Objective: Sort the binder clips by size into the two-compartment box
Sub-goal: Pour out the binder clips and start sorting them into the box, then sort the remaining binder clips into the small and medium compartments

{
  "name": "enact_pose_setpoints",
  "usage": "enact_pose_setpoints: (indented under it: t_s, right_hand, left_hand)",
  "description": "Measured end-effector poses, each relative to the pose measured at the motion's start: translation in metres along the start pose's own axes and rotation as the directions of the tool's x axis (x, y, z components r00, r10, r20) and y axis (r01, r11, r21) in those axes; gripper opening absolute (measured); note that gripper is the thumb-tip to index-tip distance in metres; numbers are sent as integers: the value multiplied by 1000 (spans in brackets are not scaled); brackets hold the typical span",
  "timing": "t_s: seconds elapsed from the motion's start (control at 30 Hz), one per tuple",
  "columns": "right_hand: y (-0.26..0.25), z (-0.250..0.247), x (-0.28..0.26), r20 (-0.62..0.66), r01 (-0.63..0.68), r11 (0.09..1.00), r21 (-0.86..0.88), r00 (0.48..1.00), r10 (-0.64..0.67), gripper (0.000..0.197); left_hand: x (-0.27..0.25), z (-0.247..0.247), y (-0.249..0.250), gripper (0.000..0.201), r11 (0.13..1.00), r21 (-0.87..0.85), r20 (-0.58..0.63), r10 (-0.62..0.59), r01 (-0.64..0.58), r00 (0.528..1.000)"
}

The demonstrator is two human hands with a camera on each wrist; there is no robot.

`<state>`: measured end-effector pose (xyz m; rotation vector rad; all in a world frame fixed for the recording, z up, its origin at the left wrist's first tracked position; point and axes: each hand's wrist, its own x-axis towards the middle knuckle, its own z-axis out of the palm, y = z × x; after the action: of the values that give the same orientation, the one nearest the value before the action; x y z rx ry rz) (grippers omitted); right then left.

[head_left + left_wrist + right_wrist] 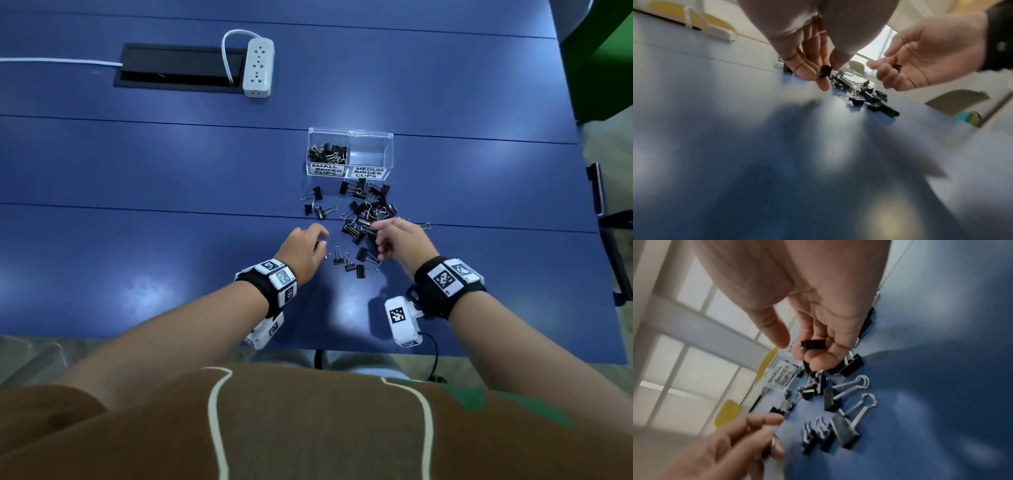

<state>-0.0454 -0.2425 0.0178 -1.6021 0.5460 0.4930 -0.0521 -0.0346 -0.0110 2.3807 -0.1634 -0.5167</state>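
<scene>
Here, the left hand (306, 245) pinches a small clip (825, 72) and the right hand (399, 241) curls round another clip (813, 344), both gathered from the pile (364, 214) for the box (349, 152).

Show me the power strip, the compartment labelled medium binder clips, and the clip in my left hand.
power strip (258, 67), head view, middle of its white face
medium compartment (370, 173), head view, its front label
small binder clip (825, 72), left wrist view, black body between fingertips
</scene>
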Motion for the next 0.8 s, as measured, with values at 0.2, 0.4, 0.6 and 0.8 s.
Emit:
enact_pose_setpoints:
  t_s: [0.2,0.4,0.6,0.8]
  right_hand:
    - [23,25,-15,195,281,554,-784,958,-210,19]
    - [36,40,-14,161,220,400,-890,971,-176,31]
    - [32,33,-5,189,297,502,-812,948,-255,19]
    - [6,18,8,81,209,709,-674,974,-211,24]
  left_hand:
    - [6,1,8,26,986,-146,12,-77,77,997]
    - [4,4,16,21,998,49,149,38,-46,988]
    - [4,14,7,28,929,302,241,143,-214,960]
    - [9,14,11,27,875,419,256,142,-242,956]
